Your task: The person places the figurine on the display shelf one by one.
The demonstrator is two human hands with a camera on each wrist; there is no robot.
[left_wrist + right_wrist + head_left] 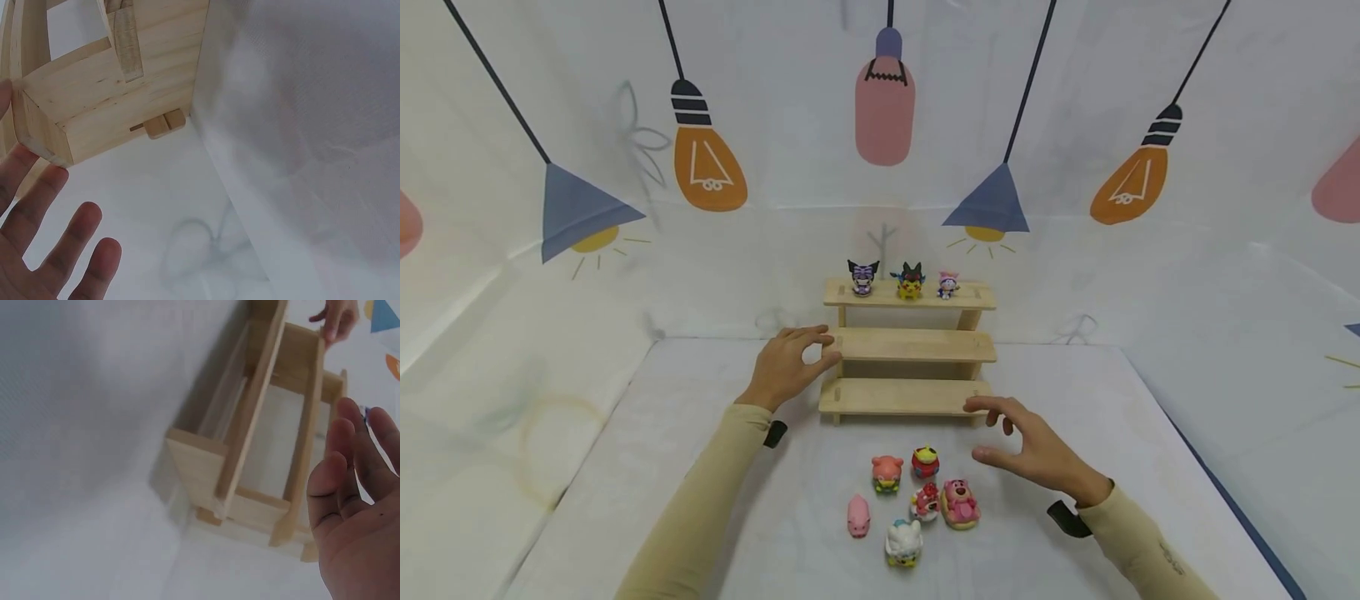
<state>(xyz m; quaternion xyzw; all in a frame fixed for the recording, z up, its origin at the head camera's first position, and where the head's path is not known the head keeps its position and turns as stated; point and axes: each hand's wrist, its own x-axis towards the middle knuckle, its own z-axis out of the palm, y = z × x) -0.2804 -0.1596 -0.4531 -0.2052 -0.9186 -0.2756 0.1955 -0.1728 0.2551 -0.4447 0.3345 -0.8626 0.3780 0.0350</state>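
Note:
A three-tier wooden display shelf (910, 396) stands at the back of the white table. My left hand (786, 367) pinches the left end of its middle board between thumb and fingers. In the left wrist view, the fingertips (56, 175) touch the board's end (47, 134), while the other fingers are spread away from it. Off the shelf's lower right corner, my right hand (1033, 446) hovers with fingers loosely bent and nothing in it. On the top board are three figurines: a purple-and-black one (862, 279), a yellow one with a dark hood (911, 282) and a small pink-and-white one (947, 285).
Several figurines lie in front of the shelf: a coral one (887, 473), a red one with yellow top (926, 462), a red-and-white one (925, 502), a pink bear (960, 504), a pink pig (858, 517) and a white one (903, 543). A patterned white backdrop (797, 167) hangs behind.

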